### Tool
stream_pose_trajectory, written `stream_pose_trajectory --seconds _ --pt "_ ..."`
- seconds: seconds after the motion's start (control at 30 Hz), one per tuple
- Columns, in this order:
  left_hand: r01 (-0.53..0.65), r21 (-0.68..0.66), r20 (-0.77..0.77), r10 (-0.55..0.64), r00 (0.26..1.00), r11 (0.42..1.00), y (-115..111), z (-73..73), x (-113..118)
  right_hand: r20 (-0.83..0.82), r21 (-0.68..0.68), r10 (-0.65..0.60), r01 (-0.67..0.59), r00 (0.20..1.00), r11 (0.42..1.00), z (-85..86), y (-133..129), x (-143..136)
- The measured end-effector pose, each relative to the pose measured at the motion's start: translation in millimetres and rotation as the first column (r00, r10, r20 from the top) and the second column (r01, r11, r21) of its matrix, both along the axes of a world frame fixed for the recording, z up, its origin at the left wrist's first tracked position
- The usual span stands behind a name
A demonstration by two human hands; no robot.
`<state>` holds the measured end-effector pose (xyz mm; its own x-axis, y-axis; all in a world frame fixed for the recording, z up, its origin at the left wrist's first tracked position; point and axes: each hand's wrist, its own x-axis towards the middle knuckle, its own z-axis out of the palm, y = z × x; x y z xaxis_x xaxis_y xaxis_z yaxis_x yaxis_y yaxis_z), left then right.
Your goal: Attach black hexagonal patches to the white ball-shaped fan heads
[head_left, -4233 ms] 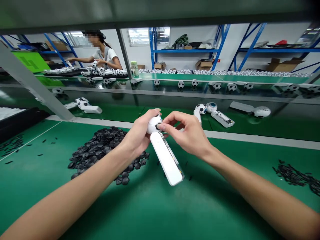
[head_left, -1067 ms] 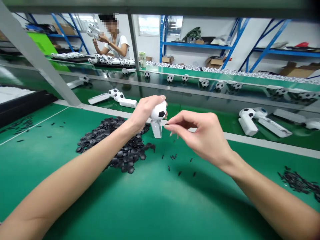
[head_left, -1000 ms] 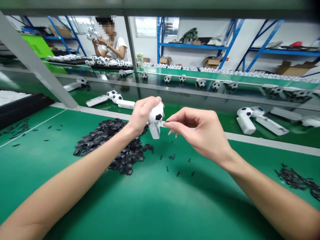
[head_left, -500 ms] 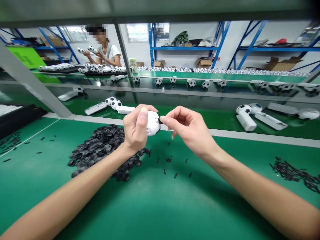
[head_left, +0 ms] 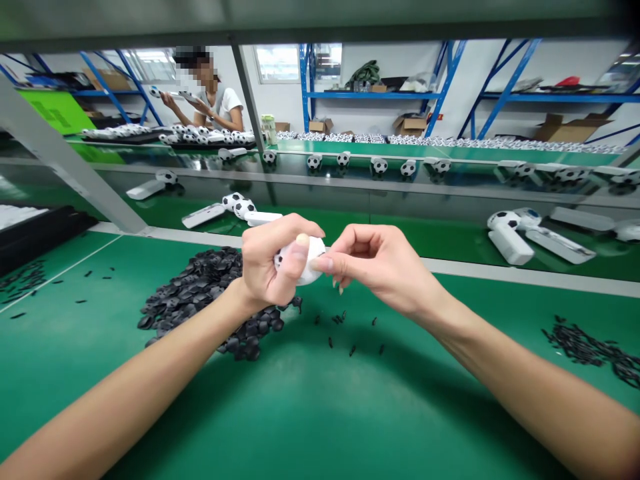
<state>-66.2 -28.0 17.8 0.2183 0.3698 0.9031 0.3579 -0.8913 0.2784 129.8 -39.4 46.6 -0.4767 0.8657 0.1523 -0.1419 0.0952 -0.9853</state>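
The left hand (head_left: 273,263) grips the white ball-headed toy (head_left: 306,257) mid-air while the right hand (head_left: 373,263) pinches at its 3 o'clock side, open green mat (head_left: 310,413) at 6 o'clock, black-piece pile (head_left: 200,300) at 9.

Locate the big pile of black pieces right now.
In the head view, the pile of black pieces lies on the green table, left of centre, just under and left of the left hand gripping the white ball-headed toy.

Bright, even overhead light; soft shadows, glare on far surfaces, wide-angle bending toward blurred edges.
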Motion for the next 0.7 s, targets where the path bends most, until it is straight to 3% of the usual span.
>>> stream_pose_trajectory --seconds 0.17,0.4,0.6,0.7 --pt "0.012 0.037 -0.086 -0.009 0.996 0.999 -11.5 17.8 2.5 -0.03 -0.087 0.04 -0.043 0.999 0.995 5.6 -8.2 -0.3" --pt "0.039 -0.023 -0.147 -0.042 0.988 0.999 -20.5 37.2 0.0 -0.041 -0.147 0.099 -0.104 0.994 0.984 10.3 -13.0 2.5" --pt "0.083 -0.251 -0.136 -0.12 0.983 0.964 -26.6 41.8 6.4 0.011 -0.174 0.163 -0.159 0.987 0.972 5.2 -10.6 9.2" --pt "0.085 -0.311 -0.074 -0.113 0.991 0.947 -28.1 41.5 9.8 0.039 -0.105 0.122 -0.117 0.992 0.987 2.0 -14.2 9.1"
